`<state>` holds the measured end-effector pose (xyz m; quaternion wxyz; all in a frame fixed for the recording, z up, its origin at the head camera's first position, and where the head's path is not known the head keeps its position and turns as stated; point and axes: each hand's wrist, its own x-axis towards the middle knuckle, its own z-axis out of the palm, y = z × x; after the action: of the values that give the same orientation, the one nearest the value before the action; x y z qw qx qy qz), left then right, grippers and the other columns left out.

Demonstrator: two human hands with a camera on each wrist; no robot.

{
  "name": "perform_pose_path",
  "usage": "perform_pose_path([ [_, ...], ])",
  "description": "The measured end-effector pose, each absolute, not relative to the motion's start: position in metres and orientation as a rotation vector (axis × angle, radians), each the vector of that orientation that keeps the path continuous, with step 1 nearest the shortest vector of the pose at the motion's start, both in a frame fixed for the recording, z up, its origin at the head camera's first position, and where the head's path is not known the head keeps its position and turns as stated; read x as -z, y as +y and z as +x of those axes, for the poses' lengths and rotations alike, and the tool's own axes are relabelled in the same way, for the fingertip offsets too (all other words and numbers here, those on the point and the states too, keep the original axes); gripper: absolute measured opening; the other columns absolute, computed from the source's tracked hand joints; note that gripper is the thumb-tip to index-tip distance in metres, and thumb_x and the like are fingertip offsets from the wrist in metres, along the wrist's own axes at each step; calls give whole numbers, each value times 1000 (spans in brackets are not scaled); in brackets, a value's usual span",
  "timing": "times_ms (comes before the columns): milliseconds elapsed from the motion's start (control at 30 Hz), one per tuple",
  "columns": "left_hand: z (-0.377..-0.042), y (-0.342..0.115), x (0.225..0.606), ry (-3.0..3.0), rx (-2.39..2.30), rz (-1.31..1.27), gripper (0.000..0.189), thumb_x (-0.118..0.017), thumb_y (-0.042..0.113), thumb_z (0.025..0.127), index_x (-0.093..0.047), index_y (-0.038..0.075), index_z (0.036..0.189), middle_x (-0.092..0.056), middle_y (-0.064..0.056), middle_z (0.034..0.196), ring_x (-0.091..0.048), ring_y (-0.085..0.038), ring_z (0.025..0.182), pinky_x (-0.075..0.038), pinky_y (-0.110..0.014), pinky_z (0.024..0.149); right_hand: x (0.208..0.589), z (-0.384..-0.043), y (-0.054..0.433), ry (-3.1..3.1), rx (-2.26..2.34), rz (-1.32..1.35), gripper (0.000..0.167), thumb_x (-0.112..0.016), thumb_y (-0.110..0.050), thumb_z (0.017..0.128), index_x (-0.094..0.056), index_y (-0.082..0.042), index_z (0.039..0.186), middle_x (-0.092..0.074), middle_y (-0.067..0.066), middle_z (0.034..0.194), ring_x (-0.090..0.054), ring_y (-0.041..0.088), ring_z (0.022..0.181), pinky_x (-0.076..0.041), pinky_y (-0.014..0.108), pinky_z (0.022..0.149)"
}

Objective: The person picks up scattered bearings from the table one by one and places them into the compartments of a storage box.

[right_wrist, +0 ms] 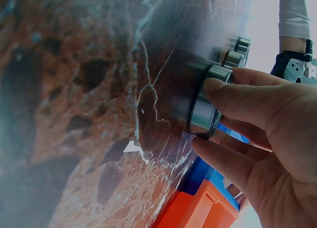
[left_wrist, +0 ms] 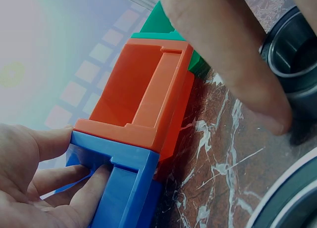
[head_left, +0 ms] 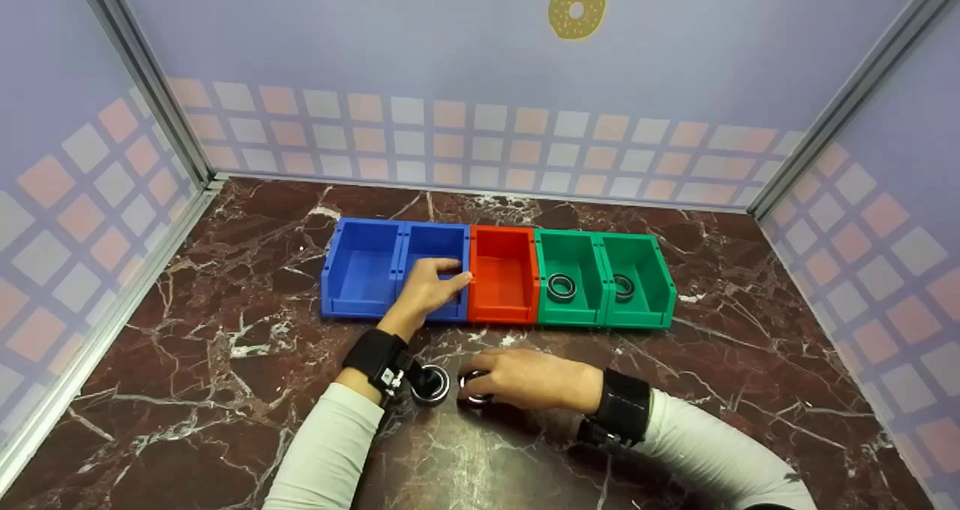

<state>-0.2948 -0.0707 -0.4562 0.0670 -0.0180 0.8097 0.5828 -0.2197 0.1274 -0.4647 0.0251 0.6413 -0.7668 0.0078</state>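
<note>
The left hand (head_left: pixel 433 289) reaches into the second blue bin (left_wrist: pixel 131 154); in the left wrist view its thumb is at the rim beside the red bin (head_left: pixel 502 270) and its fingers extend inside, with no object visible between them. On the tabletop, the right hand (head_left: pixel 525 379) pinches a shiny metal ball bearing (right_wrist: pixel 202 115) between thumb and fingers. Most of that bearing is covered by the hand in the head view. A second bearing (head_left: pixel 442 385) lies on the table just left of it, partly hidden by the left wrist's camera.
Five bins stand in a row: two blue, one red, two green. One bearing (head_left: pixel 561 286) sits in the inner green bin and another bearing (head_left: pixel 622 288) in the outer green bin. Patterned panels (head_left: pixel 465 60) enclose the dark marbled table (head_left: pixel 225 390) at the back and sides.
</note>
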Motion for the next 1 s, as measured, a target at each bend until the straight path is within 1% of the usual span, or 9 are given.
perform_pose_path([
  [100, -295, -70, 456, 2438, -1764, -46, 47, -69, 15, 92, -58, -4, 134, -57, -22, 139, -65, -18, 94, -57, -30, 88, 464, -219, 128, -2385, -24, 1982, 31, -65, -17, 94, -68, -25, 124, -64, 4, 130, -63, 19, 118, -54, 30, 98],
  [167, -295, -70, 456, 2443, -1758, -46, 47, -69, 16, 92, -59, -4, 133, -57, -22, 139, -64, -17, 94, -57, -30, 88, 463, -219, 128, -2392, -20, 1979, 31, -65, -17, 94, -68, -25, 124, -64, 4, 131, -63, 19, 118, -55, 30, 97],
  [600, -293, -71, 455, 2445, -1747, -48, 47, -69, 16, 93, -58, -3, 134, -56, -21, 141, -64, -18, 95, -56, -30, 89, 461, -220, 128, -2406, -22, 1985, 33, -67, -15, 93, -68, -25, 125, -63, 5, 132, -64, 19, 118, -55, 29, 97],
  [800, -293, -70, 455, 2447, -1760, -33, 48, -69, 16, 92, -58, -4, 134, -56, -23, 141, -66, -22, 99, -57, -32, 91, 460, -221, 129, -2397, -46, 1986, 32, -67, -15, 92, -68, -23, 124, -64, 5, 131, -64, 19, 117, -55, 29, 96],
  [933, -293, -71, 456, 2472, -1758, -11, 47, -69, 15, 92, -58, -5, 133, -56, -23, 140, -62, -24, 111, -54, -35, 97, 457, -220, 130, -2405, -39, 1973, 30, -65, -17, 94, -68, -24, 123, -63, 5, 130, -63, 17, 117, -56, 29, 94],
  [1000, -293, -72, 456, 2474, -1764, -10, 47, -69, 15, 92, -59, -5, 133, -56, -23, 140, -61, -24, 112, -54, -34, 96, 455, -220, 130, -2408, -20, 1964, 29, -64, -18, 95, -68, -24, 123, -63, 4, 131, -63, 17, 117, -56, 29, 94],
])
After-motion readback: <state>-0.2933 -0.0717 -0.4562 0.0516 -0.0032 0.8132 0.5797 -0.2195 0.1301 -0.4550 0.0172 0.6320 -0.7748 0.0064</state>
